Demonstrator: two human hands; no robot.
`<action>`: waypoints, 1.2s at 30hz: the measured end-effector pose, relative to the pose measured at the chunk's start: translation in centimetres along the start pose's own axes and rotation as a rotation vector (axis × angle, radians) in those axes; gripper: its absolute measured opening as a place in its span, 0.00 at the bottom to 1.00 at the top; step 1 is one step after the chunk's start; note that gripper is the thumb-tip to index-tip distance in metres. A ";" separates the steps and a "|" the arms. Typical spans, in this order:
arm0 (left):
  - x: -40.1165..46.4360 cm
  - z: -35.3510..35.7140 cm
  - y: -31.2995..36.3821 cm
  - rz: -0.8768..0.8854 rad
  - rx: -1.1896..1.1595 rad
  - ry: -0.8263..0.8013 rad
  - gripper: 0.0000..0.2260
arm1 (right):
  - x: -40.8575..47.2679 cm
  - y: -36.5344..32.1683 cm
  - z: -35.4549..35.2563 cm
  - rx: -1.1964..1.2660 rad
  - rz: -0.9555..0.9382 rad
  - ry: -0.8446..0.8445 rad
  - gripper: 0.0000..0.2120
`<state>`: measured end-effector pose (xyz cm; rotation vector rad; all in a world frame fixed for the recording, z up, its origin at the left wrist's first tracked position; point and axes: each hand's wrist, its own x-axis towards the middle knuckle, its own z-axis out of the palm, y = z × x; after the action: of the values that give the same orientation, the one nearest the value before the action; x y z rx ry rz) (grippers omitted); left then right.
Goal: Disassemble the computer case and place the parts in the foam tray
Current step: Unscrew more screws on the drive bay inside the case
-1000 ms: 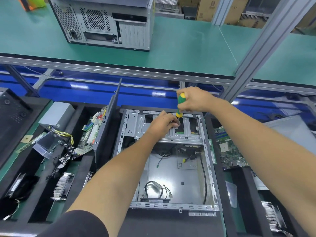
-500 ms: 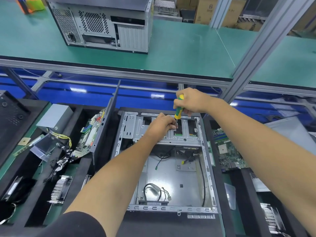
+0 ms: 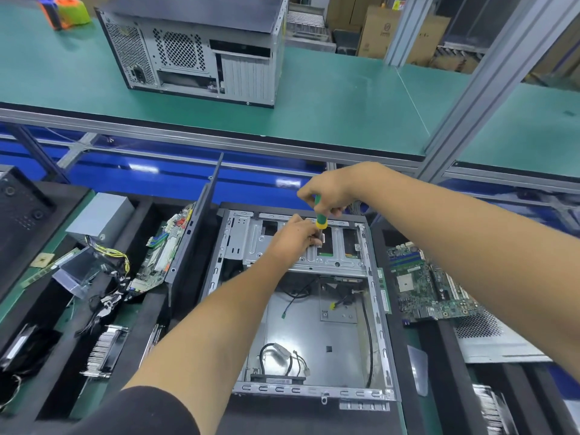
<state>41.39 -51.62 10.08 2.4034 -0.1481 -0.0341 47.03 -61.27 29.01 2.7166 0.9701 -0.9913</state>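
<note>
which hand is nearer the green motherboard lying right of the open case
Right. The right hand holds the screwdriver above the motherboard's far-left corner; the left hand is farther left.

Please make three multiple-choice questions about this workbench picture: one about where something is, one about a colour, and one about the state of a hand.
1. Where does the closed computer case stand?
A. on the green shelf behind the work area
B. inside the foam tray
C. on the floor

2. What colours is the screwdriver handle?
A. red and black
B. green and yellow
C. all blue

3. What is the right hand doing?
A. lying flat on the bench
B. hanging free
C. gripping the screwdriver

Answers:
1. A, since it rests on the green shelf beyond the open case.
2. B, since green shows below the fingers and a yellow band lower down.
3. C, since its fingers are curled round the handle, while the left hand rests at the tip on the metal bracket.
</note>
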 end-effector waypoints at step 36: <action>0.2 0.2 -1.2 0.018 -0.035 0.000 0.10 | -0.7 3.5 1.6 -0.670 -0.276 0.136 0.07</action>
<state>41.67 -50.85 9.13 2.3666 -0.1673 -0.0283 47.81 -64.85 27.68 2.1404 1.4170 -0.3938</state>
